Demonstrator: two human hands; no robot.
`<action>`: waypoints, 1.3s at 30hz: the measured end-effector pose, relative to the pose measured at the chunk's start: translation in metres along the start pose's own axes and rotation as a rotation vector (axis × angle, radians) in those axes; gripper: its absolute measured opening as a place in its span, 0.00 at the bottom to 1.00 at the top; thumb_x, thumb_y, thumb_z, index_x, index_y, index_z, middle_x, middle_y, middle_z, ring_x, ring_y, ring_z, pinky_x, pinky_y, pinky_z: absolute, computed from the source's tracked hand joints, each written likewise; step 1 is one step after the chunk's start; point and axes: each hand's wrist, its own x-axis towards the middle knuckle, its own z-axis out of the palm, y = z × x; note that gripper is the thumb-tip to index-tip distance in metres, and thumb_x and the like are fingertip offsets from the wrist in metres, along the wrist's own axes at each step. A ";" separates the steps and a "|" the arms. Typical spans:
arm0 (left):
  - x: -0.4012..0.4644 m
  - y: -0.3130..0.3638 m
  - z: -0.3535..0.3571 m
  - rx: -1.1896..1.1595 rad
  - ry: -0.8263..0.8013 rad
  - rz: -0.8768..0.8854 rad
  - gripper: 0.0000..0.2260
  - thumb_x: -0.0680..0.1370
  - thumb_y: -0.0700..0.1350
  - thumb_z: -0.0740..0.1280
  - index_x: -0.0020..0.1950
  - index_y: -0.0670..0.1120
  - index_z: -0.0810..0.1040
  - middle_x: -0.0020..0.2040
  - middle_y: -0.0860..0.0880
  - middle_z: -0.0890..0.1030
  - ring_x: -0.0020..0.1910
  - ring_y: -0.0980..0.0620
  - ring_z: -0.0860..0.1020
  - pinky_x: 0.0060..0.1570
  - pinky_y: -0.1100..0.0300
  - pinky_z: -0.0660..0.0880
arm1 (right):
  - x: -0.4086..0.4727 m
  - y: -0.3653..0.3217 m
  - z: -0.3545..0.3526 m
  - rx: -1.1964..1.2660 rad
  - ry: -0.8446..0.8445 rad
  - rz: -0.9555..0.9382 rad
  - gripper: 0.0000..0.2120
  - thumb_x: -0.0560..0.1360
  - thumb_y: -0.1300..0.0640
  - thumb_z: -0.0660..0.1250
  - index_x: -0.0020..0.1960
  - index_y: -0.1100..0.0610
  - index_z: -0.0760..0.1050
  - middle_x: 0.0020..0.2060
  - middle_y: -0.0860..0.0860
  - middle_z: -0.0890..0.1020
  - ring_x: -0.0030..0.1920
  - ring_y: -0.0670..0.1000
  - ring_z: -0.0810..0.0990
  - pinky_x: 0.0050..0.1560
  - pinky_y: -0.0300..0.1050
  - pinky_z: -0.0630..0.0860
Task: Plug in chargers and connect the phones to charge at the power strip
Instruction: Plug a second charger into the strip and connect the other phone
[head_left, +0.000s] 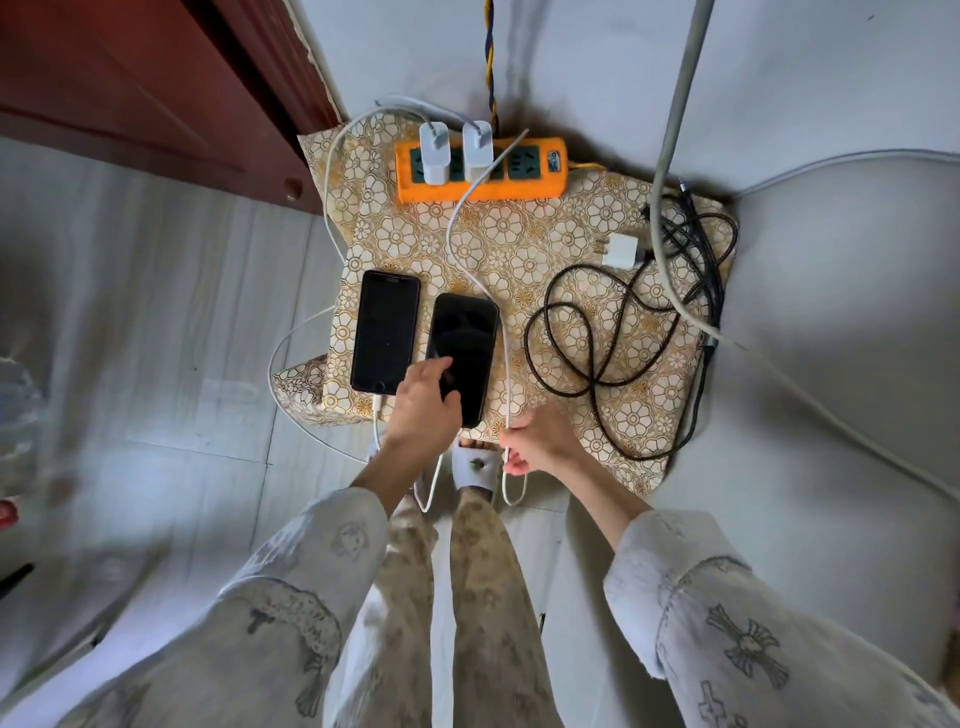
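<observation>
While the flowered cloth (519, 244) has bare room mid-surface, the orange power strip (480, 166) lies at its far edge, with two white chargers plugged in. Left hand (423, 408) grips the right phone's (462, 353) near end by the cloth's near edge; right hand (540, 436) pinches the white cable (506, 364)

Left hand (423, 402) grips the right phone (462, 358) — right hand (537, 441) pinches its white cable (457, 228).
</observation>
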 end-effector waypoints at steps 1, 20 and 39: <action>0.000 -0.001 0.002 0.120 -0.019 0.051 0.23 0.78 0.40 0.57 0.73 0.46 0.60 0.75 0.45 0.59 0.72 0.44 0.60 0.70 0.50 0.60 | 0.000 0.001 0.001 0.017 -0.046 0.037 0.09 0.71 0.67 0.65 0.47 0.73 0.78 0.40 0.67 0.83 0.37 0.60 0.84 0.45 0.54 0.81; -0.004 -0.026 0.024 0.906 -0.003 0.305 0.29 0.79 0.52 0.57 0.74 0.62 0.43 0.77 0.46 0.39 0.73 0.40 0.52 0.67 0.48 0.62 | 0.006 -0.011 -0.014 -0.419 0.440 -0.274 0.17 0.80 0.51 0.52 0.50 0.64 0.72 0.36 0.54 0.75 0.38 0.56 0.78 0.33 0.45 0.68; 0.002 -0.023 0.040 0.721 0.137 0.241 0.31 0.76 0.55 0.63 0.74 0.62 0.49 0.77 0.48 0.46 0.66 0.39 0.61 0.56 0.50 0.73 | 0.004 0.009 -0.010 -0.257 0.180 -0.212 0.21 0.77 0.57 0.57 0.26 0.55 0.63 0.22 0.49 0.69 0.23 0.47 0.69 0.28 0.40 0.68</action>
